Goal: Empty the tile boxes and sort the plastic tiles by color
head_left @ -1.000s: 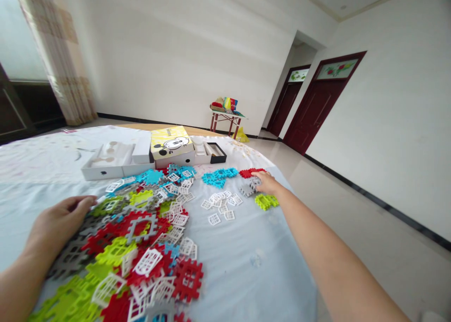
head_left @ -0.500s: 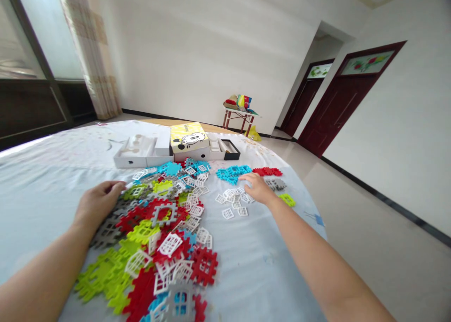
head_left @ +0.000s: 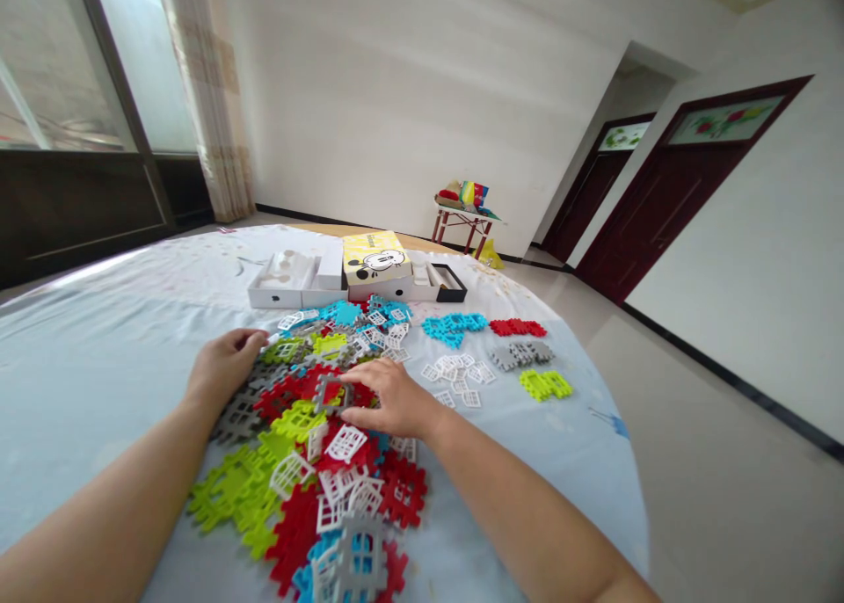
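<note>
A mixed pile of plastic interlocking building pieces in red, green, grey and blue, with white window frames among them, runs down the table. My left hand rests at the pile's upper left edge, fingers closed; a bit of white shows at its fingertips, too small to name. Over the pile's middle, my right hand has thumb and fingers apart at the right side of a grey square building piece. Whether they touch it is unclear.
Sorted groups lie to the right: blue pieces, red pieces, grey pieces, green pieces and white window frames. Behind the pile stand a yellow cartoon box and open white boxes. The table's rounded edge is at right.
My right hand has moved left and nearer, from beside the sorted groups to the grey square piece in the pile. My left hand stays by the pile. The view has turned slightly left.
</note>
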